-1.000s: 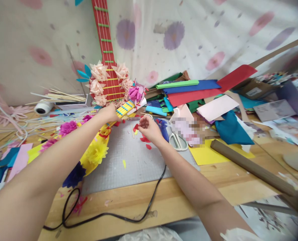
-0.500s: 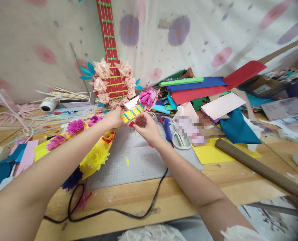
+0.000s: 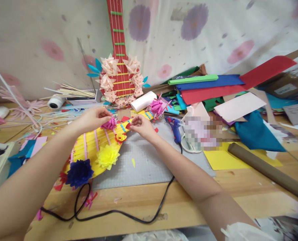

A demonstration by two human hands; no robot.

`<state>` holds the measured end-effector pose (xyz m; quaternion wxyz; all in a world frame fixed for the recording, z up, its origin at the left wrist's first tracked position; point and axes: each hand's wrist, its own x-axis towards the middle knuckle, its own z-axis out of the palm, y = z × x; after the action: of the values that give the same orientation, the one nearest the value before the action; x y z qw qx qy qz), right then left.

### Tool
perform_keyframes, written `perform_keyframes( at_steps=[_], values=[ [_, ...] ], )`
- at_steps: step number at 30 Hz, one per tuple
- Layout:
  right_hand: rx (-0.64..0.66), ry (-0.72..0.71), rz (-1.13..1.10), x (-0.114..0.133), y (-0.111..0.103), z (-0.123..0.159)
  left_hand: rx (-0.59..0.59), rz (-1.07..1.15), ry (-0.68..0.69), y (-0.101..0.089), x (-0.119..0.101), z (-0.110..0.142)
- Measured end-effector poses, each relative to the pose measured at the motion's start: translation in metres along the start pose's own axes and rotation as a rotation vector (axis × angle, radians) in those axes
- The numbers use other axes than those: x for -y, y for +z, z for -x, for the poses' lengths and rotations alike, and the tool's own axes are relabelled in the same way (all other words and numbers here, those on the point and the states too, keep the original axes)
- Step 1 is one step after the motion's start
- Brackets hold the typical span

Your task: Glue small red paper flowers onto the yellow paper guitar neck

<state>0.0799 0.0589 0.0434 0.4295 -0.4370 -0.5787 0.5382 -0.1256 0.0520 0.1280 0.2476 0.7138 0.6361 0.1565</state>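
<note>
A yellow paper guitar (image 3: 93, 142), trimmed with paper flowers, lies slanted on a grey cutting mat (image 3: 149, 167). My left hand (image 3: 95, 117) hovers over the join of its body and neck, just above a magenta flower (image 3: 109, 123); its fingers are stretched loosely, with nothing visible in them. At the neck, my right hand (image 3: 141, 127) pinches a small red paper piece (image 3: 128, 126) between thumb and fingertips. A red-and-yellow flower (image 3: 120, 138) is just below these fingertips. Lower on the body are a yellow flower (image 3: 108, 156) and a dark blue one (image 3: 79, 173).
Behind stands a red paper guitar (image 3: 122, 78) with peach flowers. A blue glue gun (image 3: 174, 129) and white-handled scissors (image 3: 189, 145) lie right of the mat, near stacked coloured paper (image 3: 211, 92). A black cord (image 3: 113, 211) loops along the front. Wooden sticks (image 3: 75, 92) lie back left.
My left hand has let go of the yellow guitar's neck and moved left, above the magenta flower. My right hand stays near the neck with the red piece. The view has shifted slightly left.
</note>
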Motion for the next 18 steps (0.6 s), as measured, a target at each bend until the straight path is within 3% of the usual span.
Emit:
perform_keyframes(
  at_steps=[5,11,18],
  values=[
    [0.096,0.011,0.062,-0.005,0.014,-0.007,0.039,0.060,-0.068,0.002,0.005,0.014],
    [0.194,0.019,0.028,-0.008,0.018,-0.011,0.111,0.057,-0.015,0.017,0.008,0.005],
    [0.252,-0.016,0.050,-0.005,0.017,-0.008,0.154,-0.154,0.019,0.031,0.004,0.003]
  ],
)
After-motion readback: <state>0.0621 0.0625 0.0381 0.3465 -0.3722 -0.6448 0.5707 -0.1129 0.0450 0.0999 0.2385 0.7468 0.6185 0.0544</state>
